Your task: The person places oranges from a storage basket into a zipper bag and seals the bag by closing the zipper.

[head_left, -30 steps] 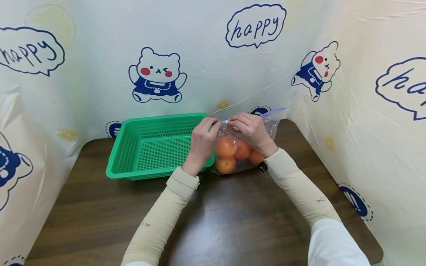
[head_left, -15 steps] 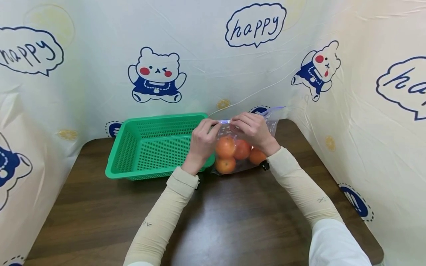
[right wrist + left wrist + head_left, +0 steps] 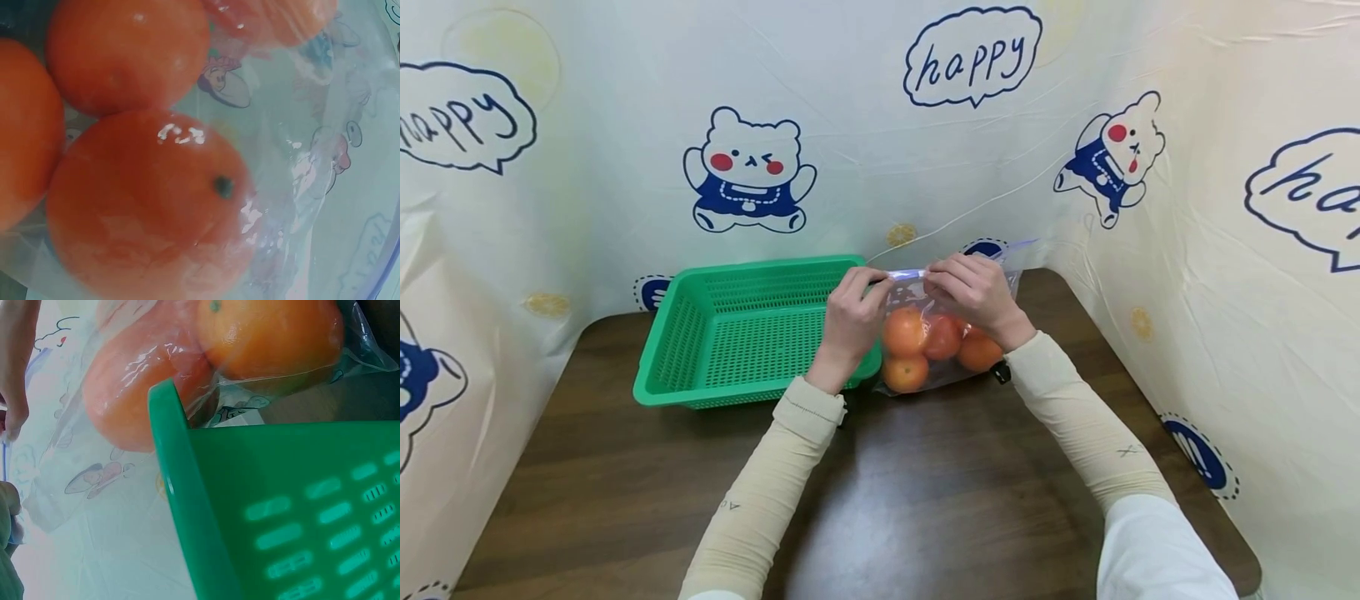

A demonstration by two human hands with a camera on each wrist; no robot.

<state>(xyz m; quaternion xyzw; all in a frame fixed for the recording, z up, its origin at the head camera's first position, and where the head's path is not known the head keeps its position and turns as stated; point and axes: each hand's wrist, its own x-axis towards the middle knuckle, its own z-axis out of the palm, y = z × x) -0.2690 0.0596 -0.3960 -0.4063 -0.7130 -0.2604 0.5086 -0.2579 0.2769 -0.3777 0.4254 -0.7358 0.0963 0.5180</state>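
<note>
A clear zip bag (image 3: 912, 293) with a purple zip strip (image 3: 907, 274) stands on the table, holding several oranges (image 3: 906, 331). At the left end of the strip, my left hand (image 3: 852, 315) pinches the bag's top edge between thumb and fingers. My right hand (image 3: 973, 293) pinches the same edge farther right, and a short stretch of strip shows between the hands. Beyond the right hand, the strip's far end sticks up. The right wrist view shows oranges (image 3: 150, 206) close up through the printed plastic. Fingertips are partly hidden in the head view.
A green plastic basket (image 3: 758, 396) with slotted walls stands left of the bag, its right rim close beside the left wrist. Both rest on a brown wooden table (image 3: 880, 500). Printed cloth (image 3: 865, 142) hangs behind and at the sides.
Along the strip my right hand has moved slightly right, away from the left hand, so more purple strip shows between them. The left hand keeps its pinch at the bag's left end.
</note>
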